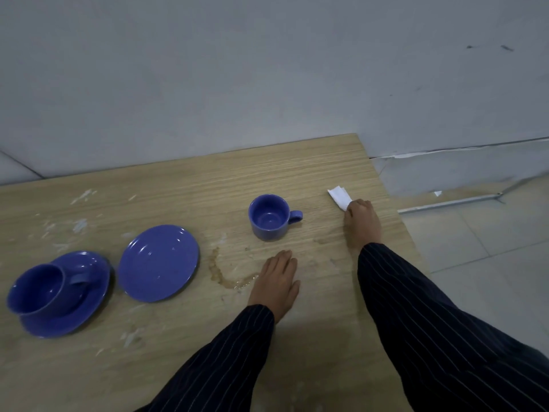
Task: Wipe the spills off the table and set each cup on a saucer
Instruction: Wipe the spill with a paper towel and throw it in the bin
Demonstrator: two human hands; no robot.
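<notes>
A blue cup (269, 217) stands upright on the bare wooden table (184, 185), handle to the right. Left of it lies an empty blue saucer (159, 263). At the far left a second blue cup (38, 289) sits tilted on another saucer (89, 304). A brownish curved spill (221, 273) marks the wood between the empty saucer and my left hand (277, 283), which rests flat, palm down, at the spill's right end. My right hand (362, 221) is near the table's right edge, fingers closed on a folded white tissue (338, 196).
White scuffs and paint flecks (80, 224) mark the left part of the tabletop. A grey wall runs behind the table. The table's right edge (395, 203) drops to a tiled floor with a metal strip (451, 203).
</notes>
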